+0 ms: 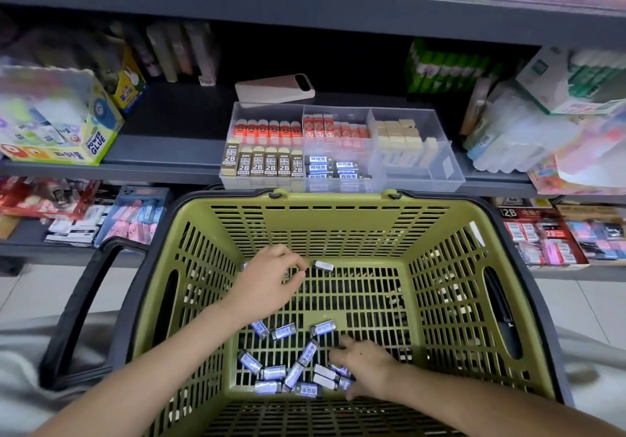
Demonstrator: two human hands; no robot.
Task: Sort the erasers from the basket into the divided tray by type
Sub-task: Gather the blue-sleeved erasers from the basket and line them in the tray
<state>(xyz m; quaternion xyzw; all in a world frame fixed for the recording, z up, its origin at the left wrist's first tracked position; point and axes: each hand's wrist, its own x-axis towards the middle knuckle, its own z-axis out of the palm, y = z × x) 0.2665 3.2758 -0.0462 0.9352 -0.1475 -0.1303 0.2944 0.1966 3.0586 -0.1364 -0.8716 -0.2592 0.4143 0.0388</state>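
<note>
A green basket holds several blue-and-black erasers in a loose pile near its front. My left hand is deep in the basket's far part, with its fingers curled round small erasers whose ends stick out. One single eraser lies just right of its fingertips. My right hand lies spread on the right edge of the pile, its fingers touching erasers. The clear divided tray stands on the shelf behind, with 2B erasers, red ones, blue ones and cream ones in separate compartments.
A white power bank lies behind the tray. A glue box stands on the shelf at the left, and packets crowd the right. The basket's black handle hangs down on the left. More stationery fills the lower shelf.
</note>
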